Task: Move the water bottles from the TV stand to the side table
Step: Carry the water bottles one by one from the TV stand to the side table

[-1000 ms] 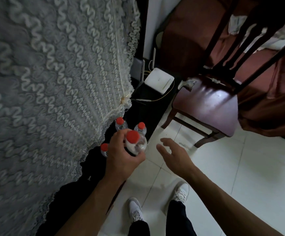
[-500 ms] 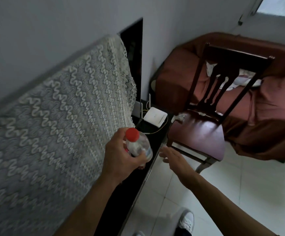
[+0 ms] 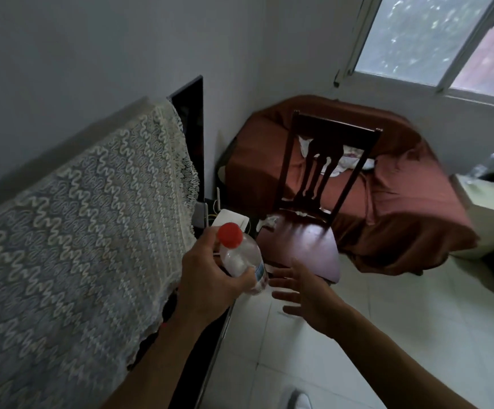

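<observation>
My left hand (image 3: pixel 210 278) grips a clear water bottle with a red cap (image 3: pixel 241 258), held upright in the air above the edge of the dark TV stand (image 3: pixel 207 349). My right hand (image 3: pixel 305 290) hovers just right of the bottle with its fingers spread, touching nothing. At the far right stands a pale side table (image 3: pixel 488 208) with a clear bottle (image 3: pixel 480 169) on it. The other bottles on the stand are out of sight.
A lace cloth (image 3: pixel 77 246) covers the TV on the left. A dark wooden chair (image 3: pixel 307 231) stands ahead, in front of a sofa under a brown cover (image 3: pixel 402 208). A white router (image 3: pixel 231 221) lies on the stand. White tiled floor (image 3: pixel 387 335) spreads to the right.
My view has lifted from the stand toward the room, bringing the window and side table into sight. My left hand has raised the bottle away from the others on the stand.
</observation>
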